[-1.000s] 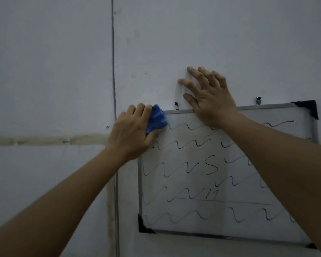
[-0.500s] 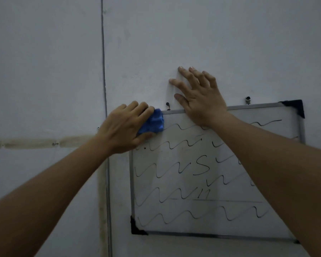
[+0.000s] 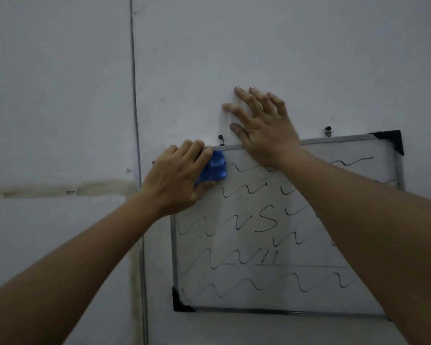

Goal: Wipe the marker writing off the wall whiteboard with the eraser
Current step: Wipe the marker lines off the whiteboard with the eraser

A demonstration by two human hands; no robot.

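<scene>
Left hand (image 3: 177,178): clenched around the blue eraser (image 3: 213,168), fingers curled over its top and thumb under it, pressing it to the upper left corner of the whiteboard (image 3: 309,245).
Eraser: soft and crumpled in look, only its right part shows past the fingers; it sits just under the top frame rail, touching the board face beside the first wavy line of the top row.
Right hand (image 3: 264,128): released and spread flat, holding nothing; the palm lies over the top frame rail, the fingers reach up onto the wall (image 3: 284,46) above the board.
Right forearm: crosses the right part of the board diagonally and hides part of the writing there.
Whiteboard: hung on the wall, slightly tilted in this view, silver frame with black corner caps (image 3: 391,140) at the upper right and lower left.
Marker writing (image 3: 266,219): 5 rows of black wavy lines, a large "S" in the middle row, 2 short strokes and a long straight line under the 4th row; the patch just left of and below the eraser looks clean.
Hangers: a dark hook (image 3: 221,139) above the top rail near the eraser, a metal screw (image 3: 328,131) further right.
Wall: pale grey, with a vertical seam (image 3: 135,95) left of the board and a yellowish stained band (image 3: 60,189) running across at eraser height.
</scene>
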